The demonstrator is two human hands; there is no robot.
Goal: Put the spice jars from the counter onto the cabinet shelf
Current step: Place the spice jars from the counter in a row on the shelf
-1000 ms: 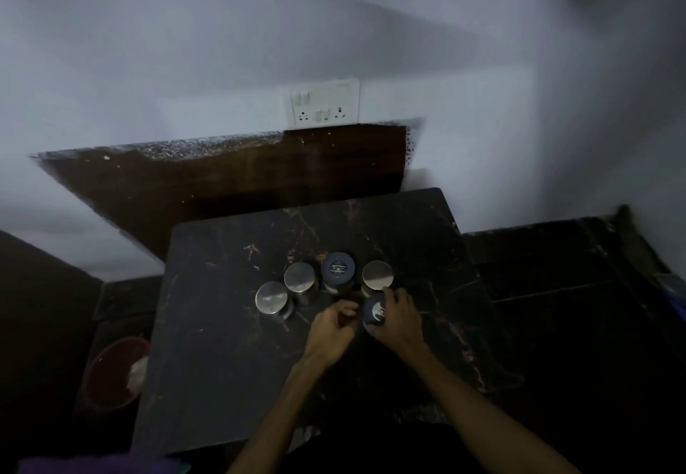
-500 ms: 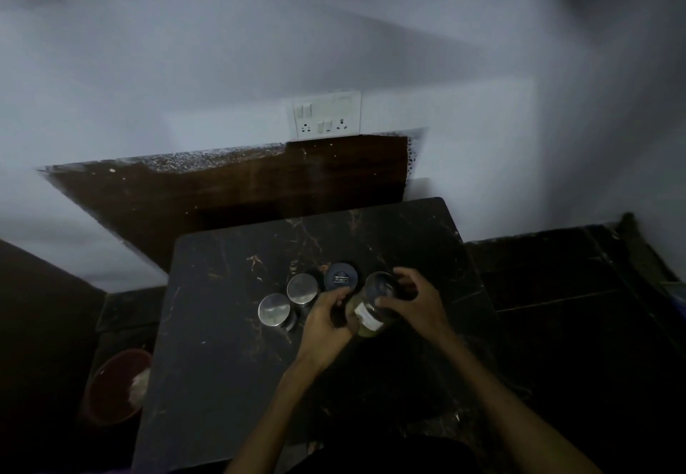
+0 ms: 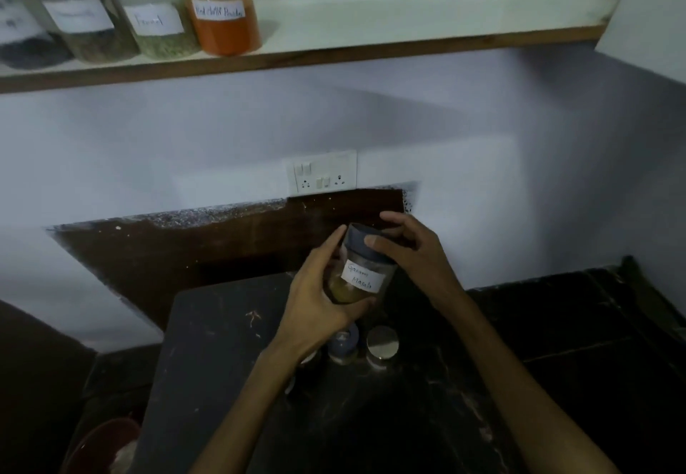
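one spice jar (image 3: 359, 269), dark-lidded with a handwritten white label and yellowish powder in the bottom, is off the surface (image 3: 222, 362) and held tilted in mid-air, well below the shelf (image 3: 334, 54). the left hand (image 3: 315, 299) wraps its lower body in a closed grip; the right hand (image 3: 412, 250) closes on the lid end, thumb across the cap. so this jar is lifted but not yet placed.

the shelf already carries a row of labelled jars at its left end, the nearest one orange (image 3: 221, 5), with bare white board to their right. at least two jars remain below the hands: a blue-lidded jar (image 3: 343, 343) and a silver-lidded jar (image 3: 382, 343); others may be hidden behind the left wrist.

the surface is dark marbled stone. behind it a pale wall with a switch plate (image 3: 321, 176) and a dark panel. the room is dim.
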